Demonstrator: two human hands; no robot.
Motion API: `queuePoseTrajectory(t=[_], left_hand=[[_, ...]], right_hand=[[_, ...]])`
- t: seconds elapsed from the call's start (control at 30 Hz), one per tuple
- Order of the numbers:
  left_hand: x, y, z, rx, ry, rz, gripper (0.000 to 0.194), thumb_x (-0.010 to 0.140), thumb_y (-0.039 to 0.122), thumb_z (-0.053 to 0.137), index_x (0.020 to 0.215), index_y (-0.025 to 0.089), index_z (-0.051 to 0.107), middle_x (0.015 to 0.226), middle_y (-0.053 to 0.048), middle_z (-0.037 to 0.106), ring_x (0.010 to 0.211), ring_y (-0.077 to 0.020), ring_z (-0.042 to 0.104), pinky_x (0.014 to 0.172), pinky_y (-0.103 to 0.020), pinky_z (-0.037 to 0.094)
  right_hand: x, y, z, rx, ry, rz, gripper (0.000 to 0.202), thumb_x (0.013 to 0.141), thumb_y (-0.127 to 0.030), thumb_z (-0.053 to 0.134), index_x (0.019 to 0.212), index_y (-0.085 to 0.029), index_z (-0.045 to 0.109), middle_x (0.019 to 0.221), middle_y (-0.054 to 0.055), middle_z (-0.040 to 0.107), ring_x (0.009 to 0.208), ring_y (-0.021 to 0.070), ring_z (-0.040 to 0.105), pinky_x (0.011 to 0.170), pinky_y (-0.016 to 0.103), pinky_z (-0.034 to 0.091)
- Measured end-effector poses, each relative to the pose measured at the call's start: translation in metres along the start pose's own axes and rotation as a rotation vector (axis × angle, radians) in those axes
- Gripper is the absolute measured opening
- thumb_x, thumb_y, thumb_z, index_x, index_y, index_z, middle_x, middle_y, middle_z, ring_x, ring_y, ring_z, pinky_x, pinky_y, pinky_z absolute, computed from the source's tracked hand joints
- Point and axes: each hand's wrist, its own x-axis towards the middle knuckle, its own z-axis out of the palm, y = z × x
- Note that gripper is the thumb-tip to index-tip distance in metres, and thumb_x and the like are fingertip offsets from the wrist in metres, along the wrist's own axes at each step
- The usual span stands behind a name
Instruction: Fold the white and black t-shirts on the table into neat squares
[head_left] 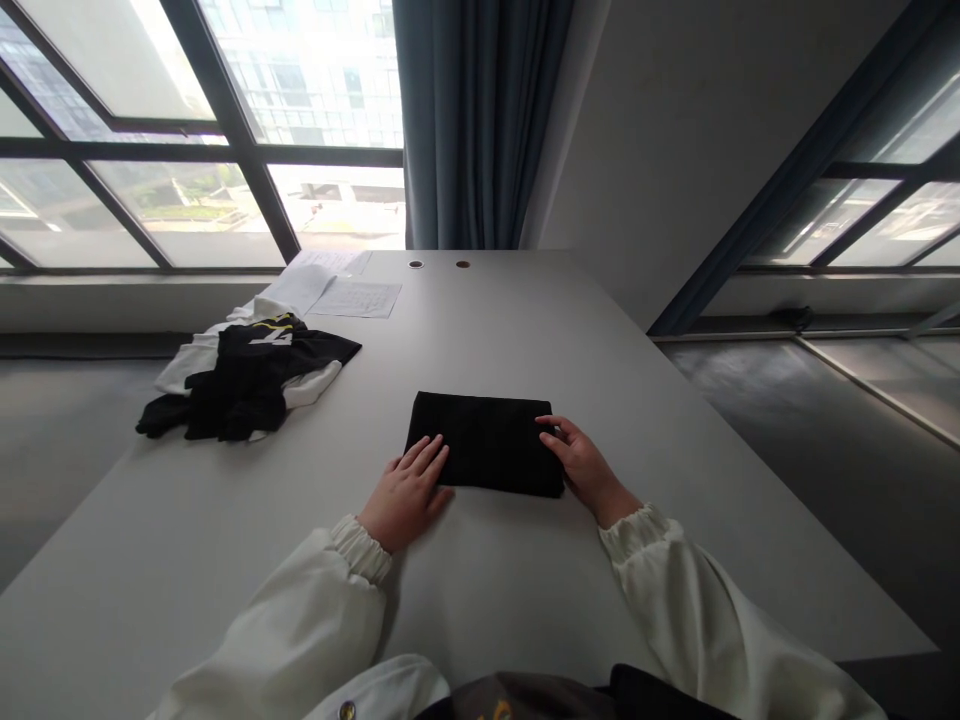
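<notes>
A black cloth (491,445), folded into a flat rectangle, lies on the white table in front of me. It may be a garment, but its kind does not show. My left hand (409,490) rests on its lower left corner, fingers stretched flat over the fabric and thumb on the table edge of it. At the right edge, my right hand (581,460) has its bent thumb and forefinger on the cloth, closed about that side. The other right fingers are mostly hidden.
On the left of the white table (495,340) lies a loose heap of black and white clothes (240,385). Behind it are printed paper sheets (356,297). Two round cable holes sit near the far edge, before a blue curtain (480,130) and windows.
</notes>
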Motion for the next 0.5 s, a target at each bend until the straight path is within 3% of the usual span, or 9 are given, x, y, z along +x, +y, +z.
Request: queuePoseTrajectory(t=[0.17,0.5], left_hand=[[0.0007,0.0011,-0.0012,-0.006,-0.013,-0.01,0.064,0.105,0.044,0.054,0.164,0.023,0.043,0.172,-0.011,0.039,0.158,-0.0315,0.038,0.117,-0.051,0.048],[0.0017,-0.0025,0.0039,-0.053,0.084,-0.076,0.053,0.109,0.045,0.044,0.158,0.028,0.052,0.169,-0.008,0.046,0.155,-0.0306,0.043,0.117,-0.052,0.05]], right_hand=[[-0.0033,-0.0041,0.0009,-0.347,0.046,-0.233,0.041,0.091,-0.041,0.066,0.129,-0.027,0.068,0.132,0.008,0.072,0.12,0.0303,0.067,0.107,0.05,0.052],[-0.008,-0.0084,0.0021,-0.374,-0.013,-0.28,0.047,0.093,-0.036,0.064,0.139,-0.028,0.063,0.143,0.008,0.068,0.129,0.0294,0.065,0.115,0.05,0.048]])
